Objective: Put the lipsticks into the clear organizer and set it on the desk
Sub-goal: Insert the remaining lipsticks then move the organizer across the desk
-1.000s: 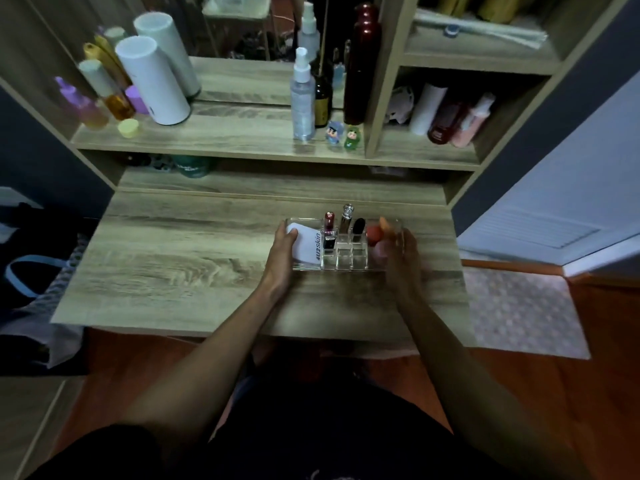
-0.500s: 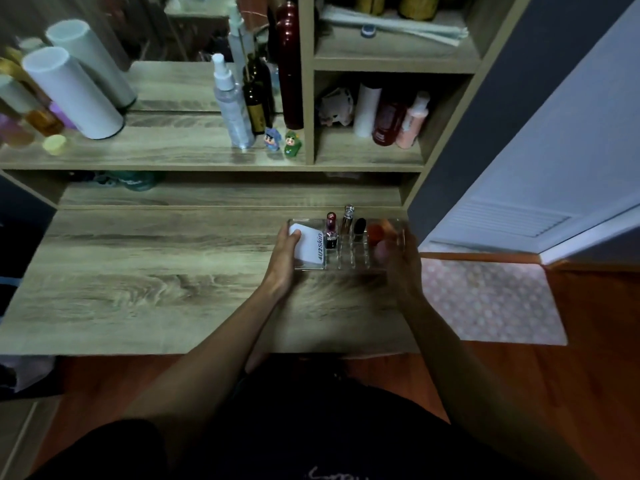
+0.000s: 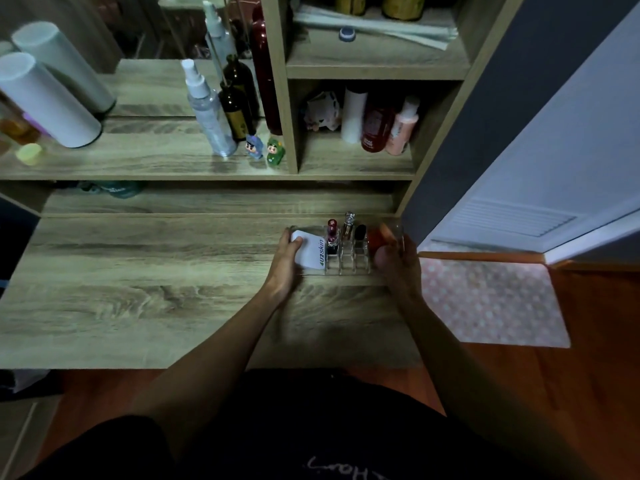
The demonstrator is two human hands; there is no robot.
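Lipsticks (image 3: 341, 231) stand upright in the small compartments of the clear organizer (image 3: 346, 266): three are visible, one dark red, one with a silver cap, one black. A white packet (image 3: 311, 252) with green lettering lies in the left section, and an orange-red item (image 3: 379, 237), not identifiable, sits at the right end. The organizer is at the right rear part of the bench (image 3: 138, 289), near the upright of the shelf unit (image 3: 284, 84). Whether its base rests fully on the surface cannot be told.

The left hand (image 3: 285, 265) grasps the left end, fingers wrapped over the rim and the packet. The right hand (image 3: 398, 261) grasps the right end, fingers curled around the wall.

Assessment: loading appears complete, as no loose lipsticks show on the bench. Placement appears to be at or near its final stage. Remaining: confirm that the organizer sits flat, then let go with both hands.

Risk: the upright lipsticks may tip if the organizer is jolted.
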